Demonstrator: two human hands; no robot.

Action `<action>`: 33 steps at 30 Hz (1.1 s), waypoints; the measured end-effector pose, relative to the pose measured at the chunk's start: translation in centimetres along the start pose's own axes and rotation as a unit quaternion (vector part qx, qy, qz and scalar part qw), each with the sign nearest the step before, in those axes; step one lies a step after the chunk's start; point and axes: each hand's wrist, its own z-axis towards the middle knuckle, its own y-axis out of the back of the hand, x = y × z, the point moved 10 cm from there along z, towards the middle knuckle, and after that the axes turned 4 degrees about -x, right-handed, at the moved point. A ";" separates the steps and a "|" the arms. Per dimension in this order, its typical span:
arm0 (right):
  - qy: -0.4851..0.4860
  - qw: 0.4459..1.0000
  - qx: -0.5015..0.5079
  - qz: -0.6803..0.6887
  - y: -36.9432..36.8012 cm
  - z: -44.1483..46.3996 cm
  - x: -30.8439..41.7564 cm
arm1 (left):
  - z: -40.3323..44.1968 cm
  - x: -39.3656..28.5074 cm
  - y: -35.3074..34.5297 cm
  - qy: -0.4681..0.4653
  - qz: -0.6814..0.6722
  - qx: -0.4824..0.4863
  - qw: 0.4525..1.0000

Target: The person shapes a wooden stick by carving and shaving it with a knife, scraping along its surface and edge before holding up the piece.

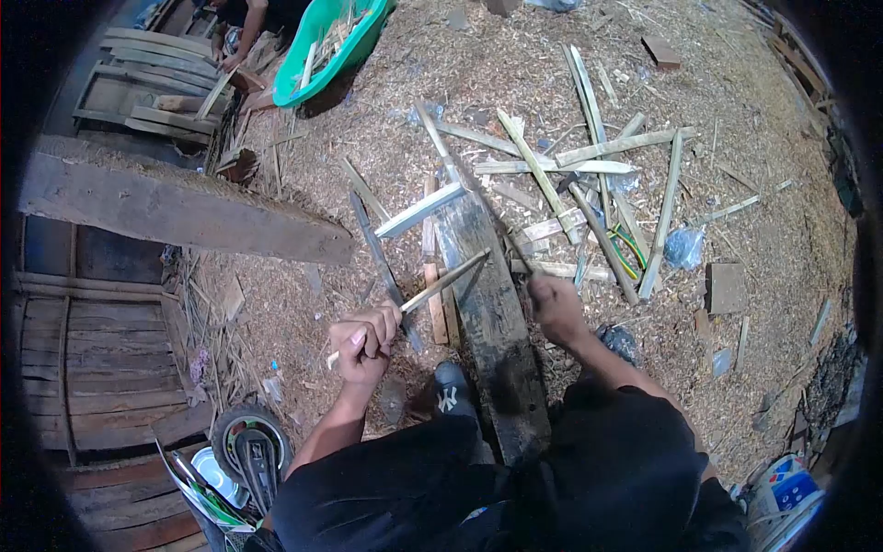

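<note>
My left hand (pixel 364 344) is closed in a fist around a thin wooden stick (pixel 443 283). The stick slants up to the right, its far end over a weathered wooden beam (pixel 497 336) that runs forward from between my legs. My right hand (pixel 557 311), slightly blurred, grips a long knife (pixel 515 239); its dark, narrow blade points forward along the beam's right side, and its handle is mostly hidden in my fingers. Across the beam's far end lies a pale squared strip (pixel 420 211). Short wood pieces (pixel 435 308) lie left of the beam.
Several split strips (pixel 543 175) lie piled on the shaving-covered ground (pixel 662 368), with a blue plastic bag (pixel 683 247) nearby. A thick timber (pixel 184 202) juts in from the left. Farther off are a green tub (pixel 317 69) of scraps and another person's arm (pixel 250 32).
</note>
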 end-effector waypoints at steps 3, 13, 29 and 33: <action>0.088 0.982 -0.018 0.164 0.3 -0.6 0.1 | -0.2 0.3 0.7 -0.008 -0.005 -0.002 1.000; 0.078 0.994 -0.005 0.078 0.2 -0.8 0.0 | -0.4 0.2 0.6 -0.013 -0.002 -0.010 1.000; 0.016 0.999 0.002 0.039 -1.9 -1.8 -3.0 | 0.0 0.1 0.4 -0.011 0.002 -0.012 1.000; -0.153 0.979 0.086 -0.102 -1.9 -1.3 -6.8 | 0.1 0.4 0.8 0.000 -0.003 -0.019 1.000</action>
